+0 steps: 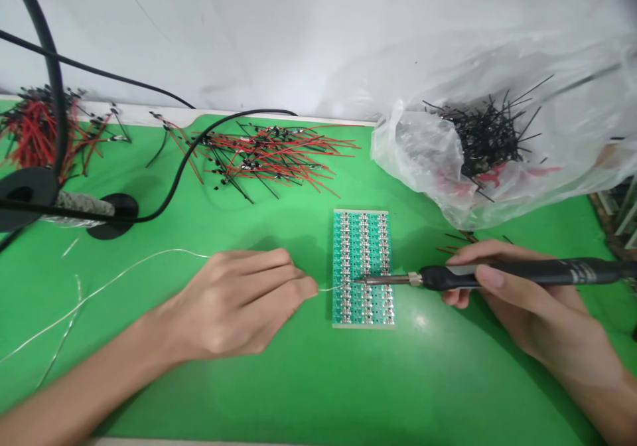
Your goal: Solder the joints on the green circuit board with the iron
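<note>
A green circuit board panel [352, 253] with three columns of small metal parts lies flat on the green mat. Left of it, my left hand [249, 297] is closed, pinching a thin solder wire [164, 253] whose short free end reaches over the board's left column. My right hand [537, 313] grips a black-handled soldering iron [522, 273] from the right. The iron's metal tip extends over the middle of the board, close to the end of the solder wire; whether tip and wire touch is too small to tell.
A solder spool [82, 206] stands at left, with black cables [174, 187] looping past it. Red and black wire leads lie in a pile [279, 150] behind the board and a heap [34, 127] at far left. A clear plastic bag [418, 147] holding black leads sits at back right.
</note>
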A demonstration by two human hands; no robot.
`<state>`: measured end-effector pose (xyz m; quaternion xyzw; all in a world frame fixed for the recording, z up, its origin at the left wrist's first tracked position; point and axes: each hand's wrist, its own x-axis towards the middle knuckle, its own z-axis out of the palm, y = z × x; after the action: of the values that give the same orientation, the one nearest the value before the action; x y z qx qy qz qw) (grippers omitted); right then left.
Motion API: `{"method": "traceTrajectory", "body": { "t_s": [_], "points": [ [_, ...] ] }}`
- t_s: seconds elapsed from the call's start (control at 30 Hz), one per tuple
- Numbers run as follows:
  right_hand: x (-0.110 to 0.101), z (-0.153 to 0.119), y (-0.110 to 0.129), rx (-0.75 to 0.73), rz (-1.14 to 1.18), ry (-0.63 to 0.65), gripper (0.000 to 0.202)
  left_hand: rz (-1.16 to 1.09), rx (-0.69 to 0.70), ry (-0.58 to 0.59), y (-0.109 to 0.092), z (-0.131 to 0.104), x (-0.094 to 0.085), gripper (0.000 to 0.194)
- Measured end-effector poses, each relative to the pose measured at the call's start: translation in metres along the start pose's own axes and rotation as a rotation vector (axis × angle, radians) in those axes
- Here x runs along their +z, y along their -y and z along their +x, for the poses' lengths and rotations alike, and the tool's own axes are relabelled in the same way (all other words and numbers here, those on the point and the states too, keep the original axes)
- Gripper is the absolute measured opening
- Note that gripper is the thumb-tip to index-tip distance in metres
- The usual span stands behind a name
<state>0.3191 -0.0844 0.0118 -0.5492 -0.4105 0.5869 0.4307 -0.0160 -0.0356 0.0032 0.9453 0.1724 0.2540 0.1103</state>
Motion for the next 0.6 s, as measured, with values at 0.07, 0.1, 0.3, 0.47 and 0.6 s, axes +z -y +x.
{"method": "traceTrajectory", "body": {
  "t_s": [0.07, 0.1, 0.3, 0.47, 0.6],
  "points": [
    [0.001, 0.0, 0.001, 0.009, -0.005, -0.011, 0.012, -0.001, 0.004, -0.003, 0.0, 0.001, 0.0, 0.022],
    [0.002, 0.0, 0.001, 0.012, -0.009, -0.016, 0.012, 0.0, 0.004, -0.003, 0.0, 0.001, 0.0, 0.021],
    [0.007, -0.002, 0.006, 0.043, -0.024, -0.076, 0.016, 0.008, -0.003, -0.009, 0.0, 0.002, 0.0, 0.017],
    [0.01, -0.004, 0.008, 0.046, -0.03, -0.085, 0.017, 0.005, -0.001, 0.005, 0.0, 0.002, 0.001, 0.018],
    [0.009, -0.005, 0.006, 0.066, -0.027, -0.1, 0.018, 0.012, -0.005, 0.006, 0.0, 0.001, 0.001, 0.019]
  ]
}}
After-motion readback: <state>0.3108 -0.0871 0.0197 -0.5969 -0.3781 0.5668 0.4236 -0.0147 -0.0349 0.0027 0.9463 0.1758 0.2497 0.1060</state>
